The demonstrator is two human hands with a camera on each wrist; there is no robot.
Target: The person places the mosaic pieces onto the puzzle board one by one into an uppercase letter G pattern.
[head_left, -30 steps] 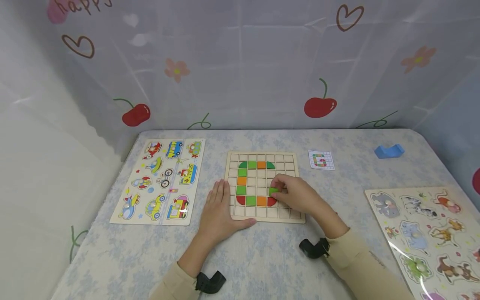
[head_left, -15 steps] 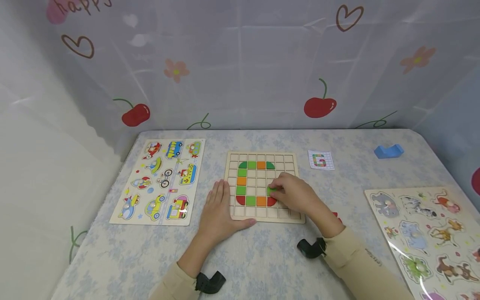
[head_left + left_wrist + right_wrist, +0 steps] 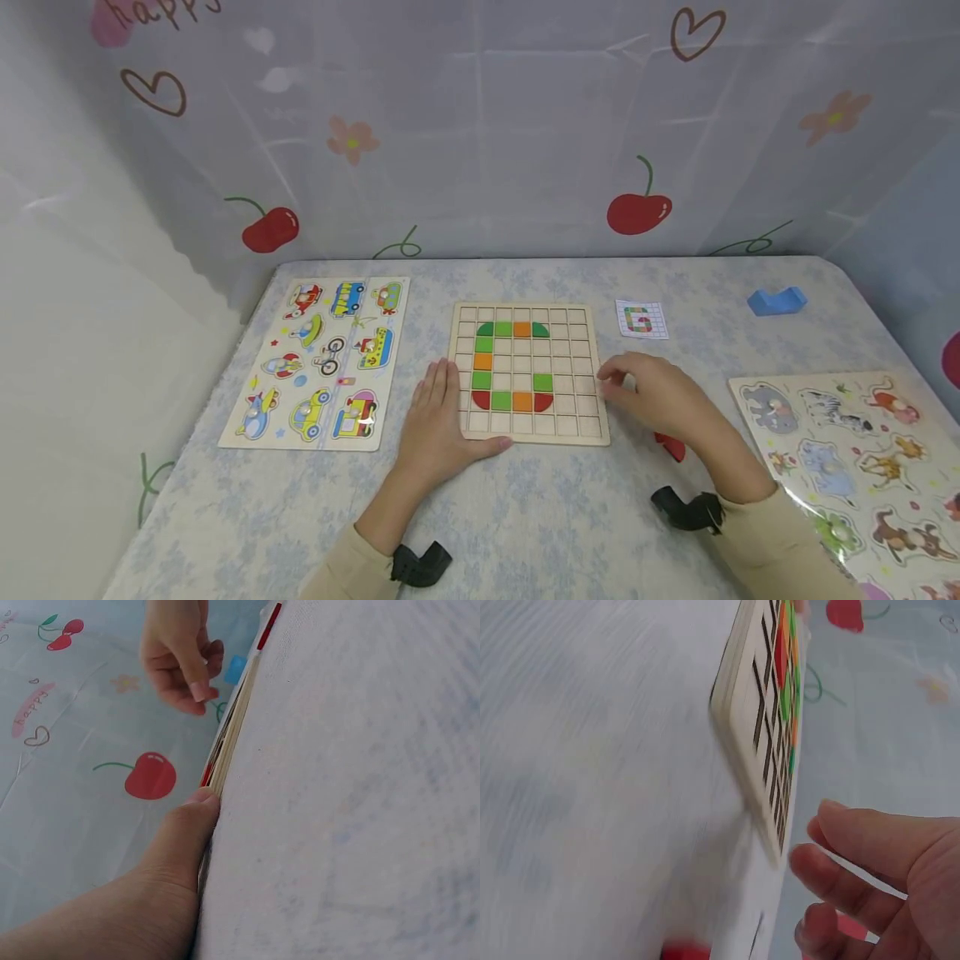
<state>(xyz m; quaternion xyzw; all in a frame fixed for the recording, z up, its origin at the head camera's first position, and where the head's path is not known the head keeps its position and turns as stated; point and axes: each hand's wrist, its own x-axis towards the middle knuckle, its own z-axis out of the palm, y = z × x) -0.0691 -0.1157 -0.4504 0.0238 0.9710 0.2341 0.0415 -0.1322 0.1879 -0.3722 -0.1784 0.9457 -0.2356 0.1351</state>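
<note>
On the table lies a wooden grid board [image 3: 587, 425] with green, orange and red tiles set in a G-like outline. A light green tile [image 3: 543, 382] lies in its cell just above the red corner tile [image 3: 543, 402]. My left hand [image 3: 437, 425] rests with straight fingers along the board's left side and its thumb at the front edge. Off the board's right edge is my right hand [image 3: 652, 396], fingers loosely bent and nothing between them, as the right wrist view also shows. Red pieces [image 3: 670, 447] lie on the cloth below the right wrist, partly hidden by it.
A small pattern card [image 3: 642, 320] lies right of the board, and a blue block [image 3: 777, 302] farther right. A vehicle puzzle [image 3: 317, 365] is at the left. An animal puzzle [image 3: 832, 425] lies at the right, partly under the right sleeve.
My right hand has let go of the light green tile, which now lies in its cell, and has moved right, off the board. The left hand has stayed in place.
</note>
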